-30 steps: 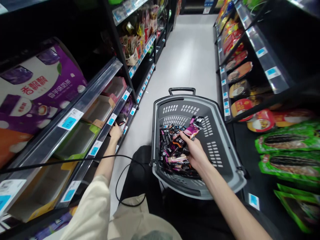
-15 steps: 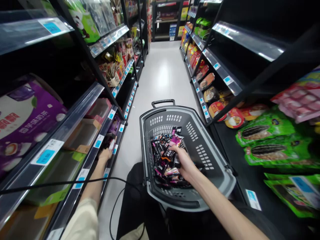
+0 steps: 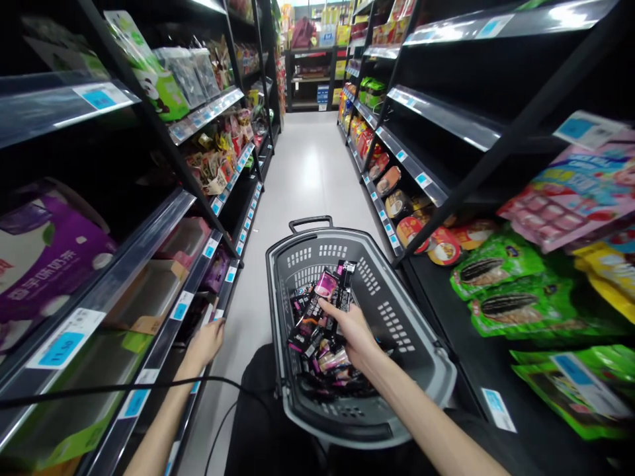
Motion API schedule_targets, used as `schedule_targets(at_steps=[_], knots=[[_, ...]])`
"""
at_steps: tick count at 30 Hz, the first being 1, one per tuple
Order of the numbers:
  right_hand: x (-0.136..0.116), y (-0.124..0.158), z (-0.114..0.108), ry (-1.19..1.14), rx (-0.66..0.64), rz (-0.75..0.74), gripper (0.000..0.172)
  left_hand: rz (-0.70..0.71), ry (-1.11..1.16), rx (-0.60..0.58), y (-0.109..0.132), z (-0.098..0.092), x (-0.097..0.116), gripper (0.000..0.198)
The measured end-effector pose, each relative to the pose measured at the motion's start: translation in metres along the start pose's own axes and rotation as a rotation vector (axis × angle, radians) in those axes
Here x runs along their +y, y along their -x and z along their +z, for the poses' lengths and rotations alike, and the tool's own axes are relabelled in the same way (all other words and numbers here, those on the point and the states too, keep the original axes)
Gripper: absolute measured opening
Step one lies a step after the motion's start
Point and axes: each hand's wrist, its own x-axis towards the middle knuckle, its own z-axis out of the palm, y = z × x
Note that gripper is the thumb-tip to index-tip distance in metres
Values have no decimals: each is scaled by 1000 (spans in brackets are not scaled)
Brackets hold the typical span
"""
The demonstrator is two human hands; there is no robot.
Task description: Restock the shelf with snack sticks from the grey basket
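Note:
A grey shopping basket (image 3: 417, 360) stands in front of me with a pile of small black and pink packets (image 3: 330, 360) inside. My right hand (image 3: 354, 330) reaches into it, its thumb on top of several of these packets and its other fingers mostly hidden beneath. Out to the left, my left hand (image 3: 208, 340) is at the front edge of the lowest shelf, beside a dark open box (image 3: 193, 317) with a pale edge. Its fingers are curled, and what they grip is partly hidden.
Shelves flank the aisle floor (image 3: 310, 158). At left is a purple carton (image 3: 54, 264); below it, open display boxes (image 3: 153, 297). Green seed bags (image 3: 501, 274) and pink candy bags (image 3: 555, 198) lie at right. A black cable (image 3: 159, 383) crosses in front of my left forearm.
The view has tilted up and shifted right. My right hand has raised several packets slightly from the pile. My left hand stays at the lower shelf, with more of its back showing.

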Motion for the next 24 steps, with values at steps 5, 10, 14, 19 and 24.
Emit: schedule_targets(at_steps=[5,10,14,19,24], knots=[[8,2,4,35,-57,-29,64,361,490,476,61,-22,56,36],[21,0,6,75,-141,-95,71,911,519,516,86,-49,128,52],[23,0,10,92,-180,-130,73,956,465,399,88,-46,158,53],[14,3,15,75,-181,-64,73,859,579,385,77,-24,142,41],[6,3,12,117,-136,29,60,625,627,419,61,7,85,40]])
